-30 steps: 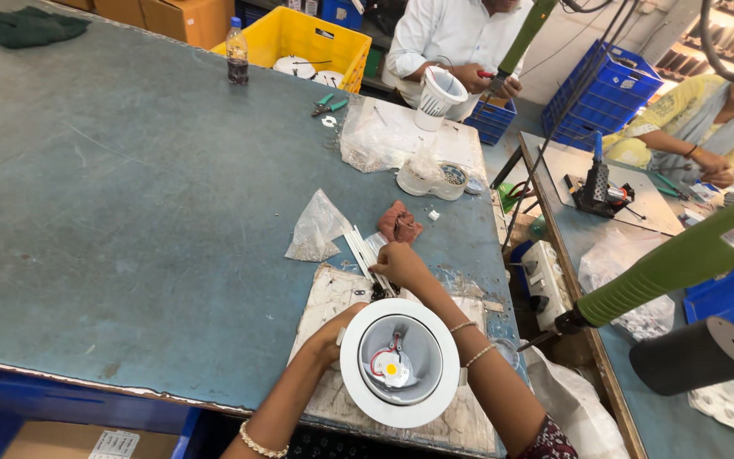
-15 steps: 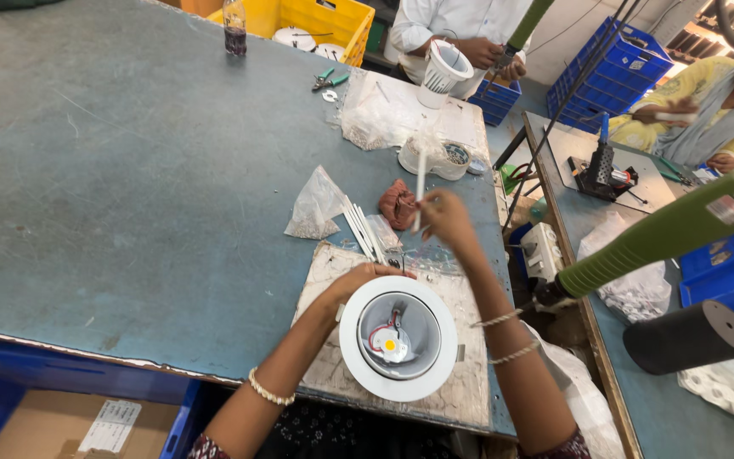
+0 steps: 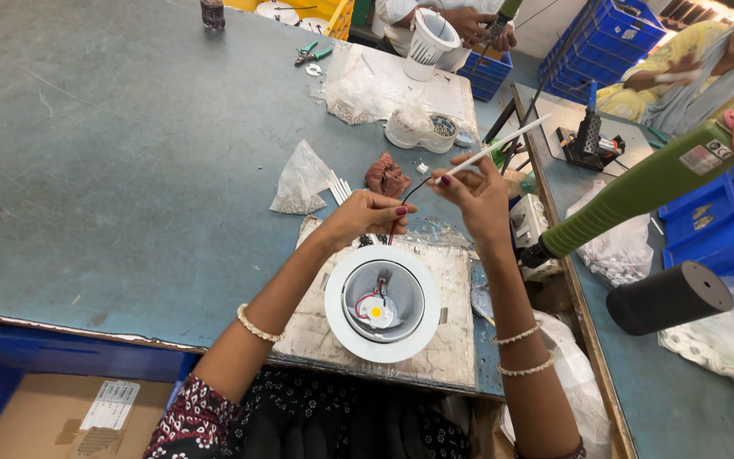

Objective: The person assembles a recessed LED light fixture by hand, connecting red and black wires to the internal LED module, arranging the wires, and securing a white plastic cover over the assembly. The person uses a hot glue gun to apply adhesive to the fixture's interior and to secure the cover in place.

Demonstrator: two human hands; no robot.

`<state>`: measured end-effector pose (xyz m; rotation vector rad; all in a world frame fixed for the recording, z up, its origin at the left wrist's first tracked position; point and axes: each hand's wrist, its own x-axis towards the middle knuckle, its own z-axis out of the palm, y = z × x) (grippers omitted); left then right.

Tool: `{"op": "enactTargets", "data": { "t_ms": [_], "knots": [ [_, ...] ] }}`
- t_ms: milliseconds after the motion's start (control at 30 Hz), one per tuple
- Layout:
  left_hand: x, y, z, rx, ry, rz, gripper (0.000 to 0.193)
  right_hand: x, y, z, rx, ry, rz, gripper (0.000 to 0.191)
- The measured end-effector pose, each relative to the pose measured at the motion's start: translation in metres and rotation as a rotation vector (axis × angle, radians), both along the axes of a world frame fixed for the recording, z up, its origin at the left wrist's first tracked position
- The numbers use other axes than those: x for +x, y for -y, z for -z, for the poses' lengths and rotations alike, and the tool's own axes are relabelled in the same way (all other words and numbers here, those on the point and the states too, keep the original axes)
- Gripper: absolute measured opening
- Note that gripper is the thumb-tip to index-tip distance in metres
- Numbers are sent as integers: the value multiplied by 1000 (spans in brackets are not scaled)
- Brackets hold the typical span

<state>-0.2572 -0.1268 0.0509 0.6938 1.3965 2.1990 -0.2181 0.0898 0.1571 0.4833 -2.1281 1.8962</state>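
A round white lamp housing lies open side up on a worn board at the table's near edge, with a small yellow chip in its middle. Red and black wires rise from it. My left hand pinches those wires just above the housing. My right hand holds a thin white sleeve tube that slants up to the right, with the black wire's end at its lower tip.
A clear plastic bag, spare white tubes and a reddish cloth lie behind the board. A green hanging power tool and a black cylinder are at right. Other people work at the far side.
My right hand picked a white tube from the pile and raised it. My left hand left the housing rim and took hold of the wires. The view has shifted closer.
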Motion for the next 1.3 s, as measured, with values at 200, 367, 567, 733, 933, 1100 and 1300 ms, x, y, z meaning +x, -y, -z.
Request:
{"op": "enactTargets", "data": {
  "t_ms": [200,367,567,733,933,1100,1300],
  "knots": [
    [4,-6,-13,-155,-62,-64,39,1,-9,-7,-16,-40,17,30],
    [6,-10,-13,-127,-73,-58,38,8,-12,-6,-21,-52,23,31],
    [8,-16,-16,-181,-100,-67,36,12,-15,-6,28,-50,29,29],
    [10,-17,-18,-183,-110,-78,35,15,-20,-6,74,-29,45,26],
    [14,-20,-20,-197,-117,-88,35,18,-25,-2,55,15,32,23],
    [18,-21,-23,-199,-128,-96,34,19,-29,2,113,29,-27,22],
    [24,-22,-28,-109,-99,-67,27,24,-25,8,199,136,-162,26]
  ]
}}
